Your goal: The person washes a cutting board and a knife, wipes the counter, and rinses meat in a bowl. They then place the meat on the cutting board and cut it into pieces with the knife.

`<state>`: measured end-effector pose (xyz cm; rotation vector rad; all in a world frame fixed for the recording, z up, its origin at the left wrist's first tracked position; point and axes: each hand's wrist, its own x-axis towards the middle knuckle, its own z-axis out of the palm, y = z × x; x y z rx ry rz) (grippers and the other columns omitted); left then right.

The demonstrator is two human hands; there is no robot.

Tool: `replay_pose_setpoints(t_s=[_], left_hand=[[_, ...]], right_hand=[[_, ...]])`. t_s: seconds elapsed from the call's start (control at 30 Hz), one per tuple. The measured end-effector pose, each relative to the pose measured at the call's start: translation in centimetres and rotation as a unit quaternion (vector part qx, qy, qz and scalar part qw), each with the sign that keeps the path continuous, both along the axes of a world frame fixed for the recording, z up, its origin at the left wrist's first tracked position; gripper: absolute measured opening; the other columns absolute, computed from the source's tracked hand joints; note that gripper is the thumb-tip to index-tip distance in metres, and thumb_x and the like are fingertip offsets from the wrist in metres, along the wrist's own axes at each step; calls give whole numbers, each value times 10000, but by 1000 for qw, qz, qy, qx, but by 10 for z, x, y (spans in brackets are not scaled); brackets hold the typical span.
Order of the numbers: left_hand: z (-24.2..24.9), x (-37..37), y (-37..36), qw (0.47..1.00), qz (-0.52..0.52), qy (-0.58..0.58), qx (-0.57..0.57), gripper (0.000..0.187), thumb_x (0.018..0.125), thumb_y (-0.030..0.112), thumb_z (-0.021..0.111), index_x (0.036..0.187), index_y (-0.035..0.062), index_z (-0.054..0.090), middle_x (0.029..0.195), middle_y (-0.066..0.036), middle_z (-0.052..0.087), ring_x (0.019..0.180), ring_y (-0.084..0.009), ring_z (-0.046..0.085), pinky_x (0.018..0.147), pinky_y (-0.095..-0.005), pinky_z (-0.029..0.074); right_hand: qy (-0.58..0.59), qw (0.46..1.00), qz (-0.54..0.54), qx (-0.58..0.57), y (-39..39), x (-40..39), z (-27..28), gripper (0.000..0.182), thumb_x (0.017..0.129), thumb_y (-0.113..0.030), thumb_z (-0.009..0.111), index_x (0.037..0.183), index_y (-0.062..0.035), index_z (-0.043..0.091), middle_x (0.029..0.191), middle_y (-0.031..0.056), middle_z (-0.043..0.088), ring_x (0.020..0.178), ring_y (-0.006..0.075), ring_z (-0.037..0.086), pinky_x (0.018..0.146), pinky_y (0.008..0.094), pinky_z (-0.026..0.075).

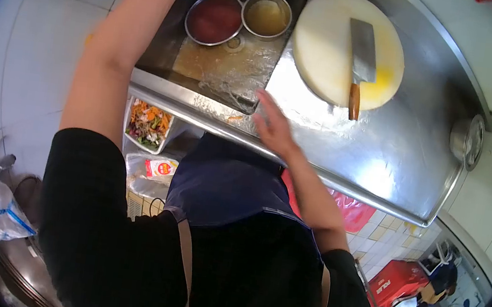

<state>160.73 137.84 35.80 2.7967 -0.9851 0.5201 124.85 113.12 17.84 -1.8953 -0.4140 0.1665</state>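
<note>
My left arm reaches up over the sink [178,65], and its hand is cut off by the top edge. My right hand [274,131] rests at the sink's near right corner, on the steel rim. Its fingers are apart and hold nothing. In the sink stand two round metal containers: one with red contents [213,19] and one with yellowish liquid [266,18], with a handle-like piece rising from it. Shallow water lies on the sink floor. Right of the sink, a cleaver [363,54] with a wooden handle lies on a round white cutting board [323,52], yellow-stained on one side.
A metal pot [467,141] sits at the counter's right end. Below the sink's front edge is a white bin [150,126] of vegetable scraps, with a plastic bag [153,182] beside it. A red bag [397,284] lies at lower right. The steel counter [405,155] has a raised rim.
</note>
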Motion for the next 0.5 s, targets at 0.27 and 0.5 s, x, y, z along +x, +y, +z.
replay_pose_setpoints(t_s=[0.27, 0.5], left_hand=[[-125, -192, 301, 739, 445, 118, -491, 687, 1008, 518, 627, 1402, -38, 536, 1332, -169, 619, 1204, -260, 584, 1027, -375, 459], [-174, -330, 357, 527, 552, 143, -630, 676, 1042, 550, 545, 1444, 8, 508, 1432, -158, 547, 1329, -271, 502, 1090, -444, 413]], right_hand=[[-54, 892, 159, -419, -111, -10, 2, 969, 830, -652, 719, 1601, -161, 397, 1682, 256, 233, 1570, 416, 213, 1248, 605, 188], [-88, 876, 194, -433, 54, 31, -12, 959, 876, -711, 634, 1621, -178, 351, 1700, 238, 188, 1595, 374, 155, 1259, 624, 122]])
